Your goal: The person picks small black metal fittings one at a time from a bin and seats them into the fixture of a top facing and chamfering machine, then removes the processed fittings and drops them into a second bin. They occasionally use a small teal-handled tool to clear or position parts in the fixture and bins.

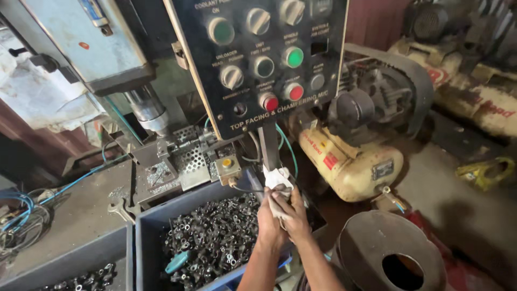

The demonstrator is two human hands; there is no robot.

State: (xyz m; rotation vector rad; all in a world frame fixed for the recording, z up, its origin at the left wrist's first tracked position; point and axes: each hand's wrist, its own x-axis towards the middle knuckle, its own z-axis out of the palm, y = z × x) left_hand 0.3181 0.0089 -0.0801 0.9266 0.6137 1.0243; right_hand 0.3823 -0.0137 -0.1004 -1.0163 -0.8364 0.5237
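Note:
My two hands meet just below the black control panel [258,59]. My left hand [269,221] and my right hand [295,213] are both closed around a crumpled white cloth [277,179], which sticks up between the fingers beside the panel's post. The hands hover over the right edge of a blue bin [148,237] filled with several small dark metal parts [215,231]. A teal-handled tool [176,262] lies among the parts.
A drilling spindle [148,110] and perforated fixture [188,153] stand left of the panel. A cream compressor tank [350,164] sits to the right, a round dark drum lid [390,253] below it. A spanner [119,207] and blue wires [21,213] lie at left.

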